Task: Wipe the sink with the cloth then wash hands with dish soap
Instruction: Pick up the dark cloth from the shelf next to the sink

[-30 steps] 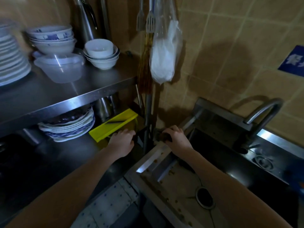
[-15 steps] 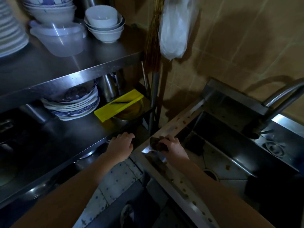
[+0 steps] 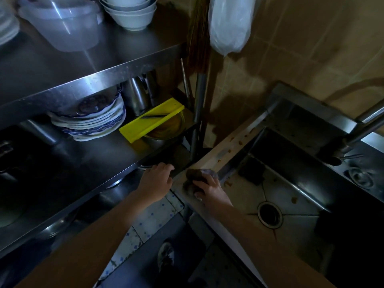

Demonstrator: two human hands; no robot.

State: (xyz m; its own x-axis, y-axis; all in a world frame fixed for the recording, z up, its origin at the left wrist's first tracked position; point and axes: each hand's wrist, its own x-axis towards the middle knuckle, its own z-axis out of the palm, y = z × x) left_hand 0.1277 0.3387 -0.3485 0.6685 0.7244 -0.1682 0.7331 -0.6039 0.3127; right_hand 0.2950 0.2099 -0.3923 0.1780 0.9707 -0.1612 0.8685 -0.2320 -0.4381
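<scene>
My right hand (image 3: 209,189) holds a dark crumpled cloth (image 3: 193,176) and presses it onto the left rim of the steel sink (image 3: 226,150). The rim beyond the cloth carries several small brown food bits. The basin floor shows a round drain (image 3: 269,214) and more crumbs. My left hand (image 3: 155,181) rests with curled fingers on the front edge of the lower steel shelf (image 3: 124,163), just left of the sink. The faucet (image 3: 365,123) arches in at the right edge. No dish soap is visible.
The rack on the left holds stacked plates (image 3: 91,123), a yellow slicer (image 3: 151,119) over a metal bowl, and bowls (image 3: 128,11) plus a plastic tub (image 3: 62,23) on top. A white plastic bag (image 3: 228,23) hangs on the tiled wall. A dark object (image 3: 251,173) lies in the basin.
My right hand has dragged the cloth along the left sink rim towards me. My left hand slid back along the shelf edge with it. The camera tilted further down.
</scene>
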